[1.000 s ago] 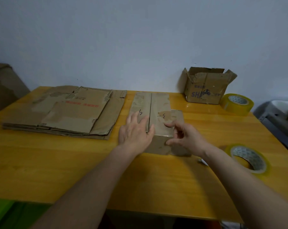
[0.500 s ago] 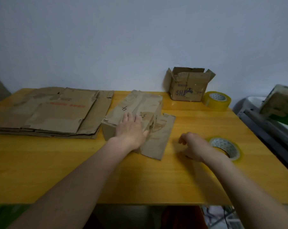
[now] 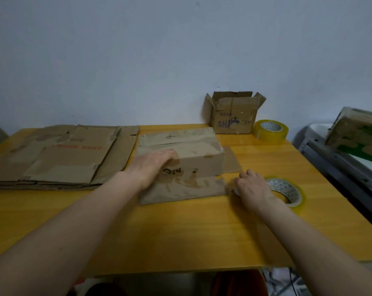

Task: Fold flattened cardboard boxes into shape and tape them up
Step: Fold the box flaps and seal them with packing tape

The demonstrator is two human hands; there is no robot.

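Box-folding on a yellow table [image 3: 180, 236].
Left hand [image 3: 151, 167] lies flat, fingers spread, on the box [image 3: 193, 154]; right hand [image 3: 251, 189], at its 4 o'clock, curls over something small beside the tape roll [image 3: 287, 193].

The left hand [image 3: 153, 165] pressed flat on the box [image 3: 193, 154]; the right hand [image 3: 250, 186] touched a tape roll [image 3: 292, 192] on the bench [image 3: 180, 231].

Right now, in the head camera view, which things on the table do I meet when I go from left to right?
stack of flattened boxes → left hand → folded box → right hand → near tape roll. The open small box and the far tape roll stand further back and overlap these in the order.
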